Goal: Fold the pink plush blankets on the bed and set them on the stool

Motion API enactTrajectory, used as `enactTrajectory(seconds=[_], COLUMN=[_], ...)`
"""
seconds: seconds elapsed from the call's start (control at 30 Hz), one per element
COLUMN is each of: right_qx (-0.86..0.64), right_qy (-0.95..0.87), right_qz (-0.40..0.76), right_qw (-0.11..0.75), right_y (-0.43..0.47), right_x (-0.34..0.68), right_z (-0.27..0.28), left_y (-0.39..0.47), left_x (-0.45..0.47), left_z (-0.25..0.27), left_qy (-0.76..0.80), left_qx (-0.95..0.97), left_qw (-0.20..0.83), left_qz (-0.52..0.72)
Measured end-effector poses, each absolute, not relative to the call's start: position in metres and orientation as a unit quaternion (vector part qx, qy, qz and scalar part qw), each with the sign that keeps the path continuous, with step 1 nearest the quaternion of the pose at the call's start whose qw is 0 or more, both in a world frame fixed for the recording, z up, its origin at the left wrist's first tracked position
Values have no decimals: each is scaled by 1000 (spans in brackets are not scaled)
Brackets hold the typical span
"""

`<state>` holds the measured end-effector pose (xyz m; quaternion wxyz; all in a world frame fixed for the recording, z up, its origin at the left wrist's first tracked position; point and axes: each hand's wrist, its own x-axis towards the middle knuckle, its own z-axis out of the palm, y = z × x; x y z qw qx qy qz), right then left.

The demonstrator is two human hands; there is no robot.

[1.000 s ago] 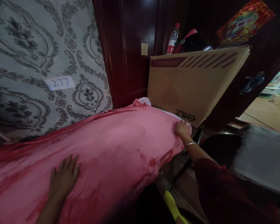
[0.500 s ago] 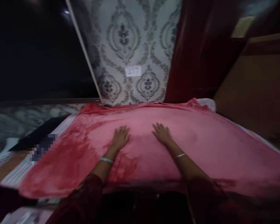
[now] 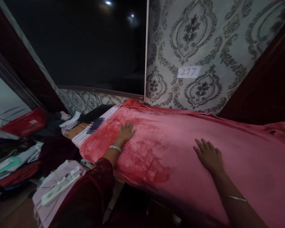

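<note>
A pink-red plush cloth [image 3: 180,133], like a blanket, lies spread over a table. Its left part shows darker, brushed patches of pile, while the middle and right look smoother. My left hand [image 3: 126,131] rests palm down on the darker left part, fingers spread. On the smoother pink area farther right lies my right hand [image 3: 209,155], also flat with its fingers apart. Neither hand holds anything. Beyond the cloth's left edge a striped cloth [image 3: 82,137] shows from underneath, with a blurred-out dark item [image 3: 95,125] on it.
A large dark television screen [image 3: 85,44] stands behind the table. Patterned wallpaper bears a paper label reading 277 [image 3: 188,72]. To the left are a power strip [image 3: 61,186] on a pink surface, piled clothes [image 3: 19,164] and a red bag [image 3: 26,123].
My view has swung to the left, bringing in the clothes and power strip. My hands are wider apart on the cloth, the left one nearer its left end. Both remain flat.
</note>
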<state>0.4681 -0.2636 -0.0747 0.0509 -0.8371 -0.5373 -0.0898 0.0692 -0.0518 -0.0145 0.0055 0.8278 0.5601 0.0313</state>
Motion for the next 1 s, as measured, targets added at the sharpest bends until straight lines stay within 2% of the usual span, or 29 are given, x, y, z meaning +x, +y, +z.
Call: enactTrajectory(seconds=[0.13,0.23,0.33,0.5,0.6,0.77,1.0], right_qx=[-832,-829,-826,-825,-816,-802,-808], right_qy=[-543,-544,-547,-548,-558,-571,-560], right_qz=[-92,-98,-103,-109,-115,-111,-101], right_qw=[62,82,90,86,100,134,154], right_y=[-262,-260,-259,-260,-262,-261,-259], right_x=[473,478,481,482,485,494,492], right_z=[-82,-89,-93,-96,-100,-110,-110], left_y=[-61,-72,-70,-34,-5,7,-45], left_x=[-16,-40,-12,76,87,29,-52], left_z=[-19,-22,-21,-13,-11,-14,-26], left_qy=[657,713,685,542,551,629,676], left_qx=[752,694,721,840,834,777,735], left_qw=[-36,-74,-64,23,32,-5,-40], left_qz=[47,72,86,25,12,31,33])
